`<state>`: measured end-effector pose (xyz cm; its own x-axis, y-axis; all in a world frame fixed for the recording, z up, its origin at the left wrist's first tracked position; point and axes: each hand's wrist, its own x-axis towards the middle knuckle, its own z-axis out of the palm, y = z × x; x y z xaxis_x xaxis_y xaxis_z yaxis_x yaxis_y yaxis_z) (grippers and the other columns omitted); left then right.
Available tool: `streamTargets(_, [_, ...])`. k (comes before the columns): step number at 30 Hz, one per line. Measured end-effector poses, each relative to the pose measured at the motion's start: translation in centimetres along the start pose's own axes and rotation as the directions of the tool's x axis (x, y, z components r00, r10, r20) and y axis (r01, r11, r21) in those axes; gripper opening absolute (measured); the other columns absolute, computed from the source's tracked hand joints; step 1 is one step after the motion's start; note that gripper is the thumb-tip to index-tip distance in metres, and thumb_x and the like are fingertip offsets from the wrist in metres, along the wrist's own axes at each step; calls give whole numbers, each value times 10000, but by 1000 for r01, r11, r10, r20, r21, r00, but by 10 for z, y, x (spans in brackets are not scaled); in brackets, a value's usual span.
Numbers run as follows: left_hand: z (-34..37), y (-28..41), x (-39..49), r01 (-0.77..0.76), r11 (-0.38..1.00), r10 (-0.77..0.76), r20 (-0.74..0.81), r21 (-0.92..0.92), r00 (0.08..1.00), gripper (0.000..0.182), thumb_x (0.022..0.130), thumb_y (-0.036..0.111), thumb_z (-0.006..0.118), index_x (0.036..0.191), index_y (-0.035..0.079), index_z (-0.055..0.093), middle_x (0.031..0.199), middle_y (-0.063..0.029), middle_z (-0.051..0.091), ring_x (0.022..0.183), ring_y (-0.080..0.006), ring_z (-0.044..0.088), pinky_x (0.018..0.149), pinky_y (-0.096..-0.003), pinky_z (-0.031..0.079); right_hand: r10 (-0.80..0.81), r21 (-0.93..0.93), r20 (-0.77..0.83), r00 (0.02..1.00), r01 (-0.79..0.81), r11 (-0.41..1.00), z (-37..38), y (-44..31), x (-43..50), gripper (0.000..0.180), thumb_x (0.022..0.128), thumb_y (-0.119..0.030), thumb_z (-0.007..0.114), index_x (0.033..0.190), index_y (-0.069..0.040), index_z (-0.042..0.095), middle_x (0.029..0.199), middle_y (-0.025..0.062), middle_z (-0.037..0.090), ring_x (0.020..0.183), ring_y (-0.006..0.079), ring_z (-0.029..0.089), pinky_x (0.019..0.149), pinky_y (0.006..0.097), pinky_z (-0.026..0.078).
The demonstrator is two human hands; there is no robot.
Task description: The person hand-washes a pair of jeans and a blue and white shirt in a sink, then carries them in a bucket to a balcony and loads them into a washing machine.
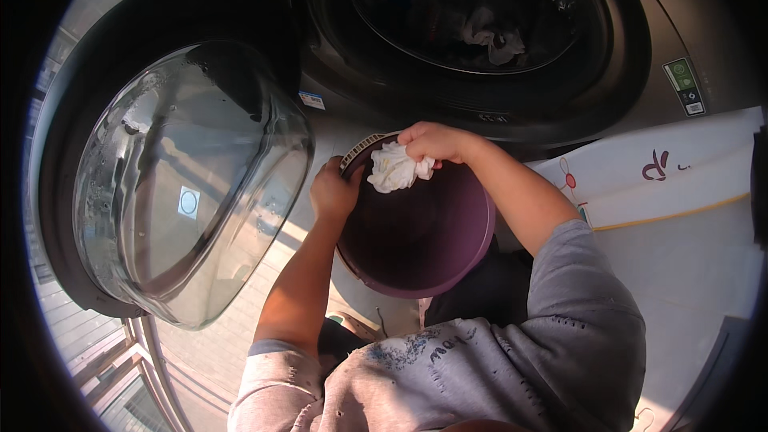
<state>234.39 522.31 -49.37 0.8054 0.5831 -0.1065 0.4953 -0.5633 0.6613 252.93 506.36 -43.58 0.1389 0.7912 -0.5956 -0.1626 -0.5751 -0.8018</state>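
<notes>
My left hand grips the left rim of a purple plastic basin, which is tilted so its dark inside faces up. Near the far rim, my right hand holds a crumpled white cloth over the basin's mouth. Just beyond the hands is the round opening of a front-loading washing machine. Inside its dark drum lies a pale, bunched cloth. The lower part of the basin's inside is in deep shadow, so its contents cannot be made out.
The washer's door, with a bulging wet glass, hangs open at the left. A white printed sheet or mat with a yellow edge lies at the right. Metal window framing shows at the lower left, and a shoe is on the floor below the basin.
</notes>
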Motion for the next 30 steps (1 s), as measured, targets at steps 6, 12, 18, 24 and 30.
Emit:
streamTargets(6, [-11, 8, -4, 57, 998, -56, 36, -4, 998, 372, 735, 299, 700, 1014, 84, 582, 933, -145, 646, 903, -337, 619, 767, -442, 498, -590, -660, -751, 294, -322, 679, -6, -133, -96, 603, 772, -207, 668, 1290, -15, 425, 1102, 178, 549, 996, 270, 584, 824, 347, 497])
streamTargets(12, [-16, 3, -20, 46, 999, -46, -7, 19, 999, 399, 753, 229, 671, 1116, 125, 541, 1152, -151, 567, 985, -374, 586, 801, -447, 499, -960, -922, -88, 265, 343, 179, 118, -212, -95, 636, 699, -178, 755, 1263, -48, 491, 1247, 184, 459, 1034, 290, 544, 852, 366, 468])
streamTargets(18, [-27, -39, -120, 170, 968, -172, 7, -186, 985, 484, 777, 160, 605, 1229, 133, 433, 1094, -228, 611, 1031, -430, 567, 867, -472, 466, -950, -834, 259, 173, 537, -129, 281, -345, -19, 500, 822, -409, 605, 1204, -89, 579, 1291, 196, 480, 1262, 368, 387, 1049, 653, 196])
streamTargets(24, [-46, -71, -255, 798, 572, -794, 116, -189, 597, 389, 725, 138, 647, 1069, 30, 503, 1003, -246, 636, 987, -407, 603, 842, -438, 486, -617, -673, 528, 584, 731, 116, 288, -396, -34, 434, 820, -407, 576, 1012, -24, 645, 958, 167, 659, 950, 320, 616, 858, 410, 465])
streamTargets(30, [-80, -116, -365, 906, 150, -974, 100, -395, 204, 460, 696, 9, 537, 1155, -10, 533, 1051, -214, 638, 980, -338, 632, 864, -372, 480, -509, -777, 392, 767, 571, 263, 309, -422, -37, 338, 824, -355, 566, 989, -77, 667, 957, 151, 659, 914, 315, 615, 820, 422, 465])
